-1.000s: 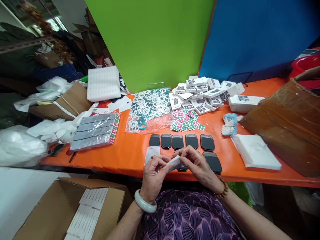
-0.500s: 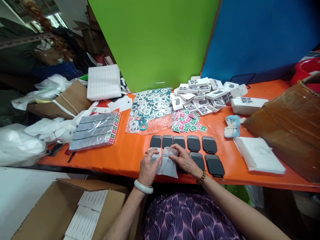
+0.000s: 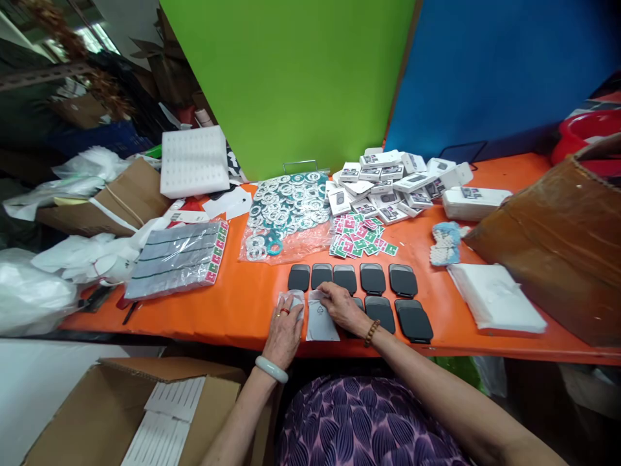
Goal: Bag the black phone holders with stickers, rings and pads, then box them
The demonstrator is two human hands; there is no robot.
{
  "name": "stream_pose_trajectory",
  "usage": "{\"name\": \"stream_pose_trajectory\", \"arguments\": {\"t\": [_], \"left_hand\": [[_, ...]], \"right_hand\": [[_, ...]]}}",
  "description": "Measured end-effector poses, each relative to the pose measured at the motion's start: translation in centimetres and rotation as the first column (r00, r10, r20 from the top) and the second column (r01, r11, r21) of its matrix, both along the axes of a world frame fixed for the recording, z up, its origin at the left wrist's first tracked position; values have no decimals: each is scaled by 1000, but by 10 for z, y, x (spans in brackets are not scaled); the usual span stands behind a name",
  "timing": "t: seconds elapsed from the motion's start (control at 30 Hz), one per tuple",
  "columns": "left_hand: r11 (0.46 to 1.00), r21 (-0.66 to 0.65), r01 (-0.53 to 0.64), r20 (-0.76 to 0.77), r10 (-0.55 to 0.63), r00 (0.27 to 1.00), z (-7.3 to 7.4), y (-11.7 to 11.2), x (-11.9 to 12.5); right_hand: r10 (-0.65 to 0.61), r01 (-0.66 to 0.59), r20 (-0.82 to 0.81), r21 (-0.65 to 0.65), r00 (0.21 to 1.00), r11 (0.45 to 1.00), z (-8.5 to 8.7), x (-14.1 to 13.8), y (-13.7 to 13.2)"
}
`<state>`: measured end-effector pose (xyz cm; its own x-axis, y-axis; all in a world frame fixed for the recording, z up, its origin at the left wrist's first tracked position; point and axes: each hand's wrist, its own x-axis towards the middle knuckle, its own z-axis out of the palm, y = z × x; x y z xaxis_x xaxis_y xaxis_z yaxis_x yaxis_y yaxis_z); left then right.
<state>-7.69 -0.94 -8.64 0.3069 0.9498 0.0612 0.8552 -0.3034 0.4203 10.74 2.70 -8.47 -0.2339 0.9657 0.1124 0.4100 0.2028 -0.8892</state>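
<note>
My right hand [image 3: 345, 309] pinches the top edge of a small frosted plastic bag [image 3: 321, 323] printed with a recycling mark. The bag hangs over the table's front edge area, its lower end toward me. Left of it, my left hand [image 3: 283, 333] lies with fingers stretched over a second whitish bag [image 3: 290, 298], which it partly covers. Flat black square cases stand in two rows by my right hand; one in the back row [image 3: 345, 279] is just beyond it, and another [image 3: 380, 314] lies to its right. My right hand hides part of the front row.
Behind the cases are a bag of rings [image 3: 291, 207], scattered red and green stickers [image 3: 361, 236] and piled white boxes [image 3: 388, 184]. A wrapped grey stack [image 3: 177, 259] lies left. On the right are a white packet [image 3: 495, 301] and brown carton [image 3: 557, 239]. An open carton [image 3: 87, 414] stands lower left.
My left hand has flattened onto the left bag, its fingers stretching forward. My right hand has moved slightly left, and the printed bag now looks flatter. The view has shifted slightly.
</note>
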Motion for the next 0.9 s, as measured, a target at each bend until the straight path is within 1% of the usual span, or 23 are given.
{"name": "stream_pose_trajectory", "arguments": {"t": [0.1, 0.17, 0.23, 0.27, 0.33, 0.4, 0.47, 0.5, 0.53, 0.57, 0.6, 0.63, 0.67, 0.7, 0.73, 0.8, 0.9], "left_hand": [[997, 55, 50, 12, -51, 999, -2, 4, -4], [992, 105, 66, 9, -67, 998, -7, 7, -7], [987, 144, 77, -9, -76, 997, -14, 11, -10], [983, 171, 65, -16, -63, 998, -18, 13, -11], [977, 210, 28, -21, -24, 999, -24, 18, -13], [974, 227, 5, -9, -3, 1000, -23, 23, -12], [974, 229, 8, 28, -15, 999, -15, 26, -7], [974, 224, 18, 52, -31, 998, -10, 26, -3], [976, 215, 34, 75, -51, 996, -3, 27, 2], [978, 201, 52, 95, -72, 993, 4, 26, 9], [980, 184, 73, 113, -95, 989, 11, 26, 17], [982, 166, 92, 132, -114, 985, 18, 24, 26], [983, 149, 107, 152, -129, 980, 23, 23, 34], [984, 130, 122, 169, -143, 975, 29, 21, 43], [985, 110, 135, 183, -154, 971, 33, 18, 52], [985, 69, 155, 207, -167, 964, 40, 14, 67], [985, 12, 173, 234, -171, 957, 49, 9, 83]], "right_hand": [[-36, 37, -4, 25, 999, 999, 0, -6, -1], [-61, 62, -14, 58, 998, 996, 4, -9, -4], [-75, 73, 15, 105, 997, 992, 10, -8, -7], [-84, 79, 35, 128, 996, 989, 15, -5, -8], [-117, 108, 41, 178, 992, 978, 27, 8, -11], [-191, 184, 9, 225, 982, 957, 40, 35, -13], [-322, 313, -8, 257, 947, 914, 50, 76, -17], [-412, 394, 12, 266, 911, 880, 53, 102, -19], [-502, 476, 31, 270, 864, 837, 54, 130, -22], [-590, 555, 51, 284, 806, 782, 54, 158, -25], [-648, 600, 97, 296, 755, 743, 53, 187, -30], [-695, 632, 174, 307, 698, 711, 52, 214, -34], [-729, 653, 283, 324, 624, 684, 49, 237, -40], [-723, 648, 396, 328, 566, 687, 46, 258, -46], [-722, 654, 438, 325, 536, 683, 43, 273, -52], [-707, 656, 505, 315, 495, 685, 38, 291, -62], [-698, 664, 546, 308, 463, 682, 30, 293, -70]]}}
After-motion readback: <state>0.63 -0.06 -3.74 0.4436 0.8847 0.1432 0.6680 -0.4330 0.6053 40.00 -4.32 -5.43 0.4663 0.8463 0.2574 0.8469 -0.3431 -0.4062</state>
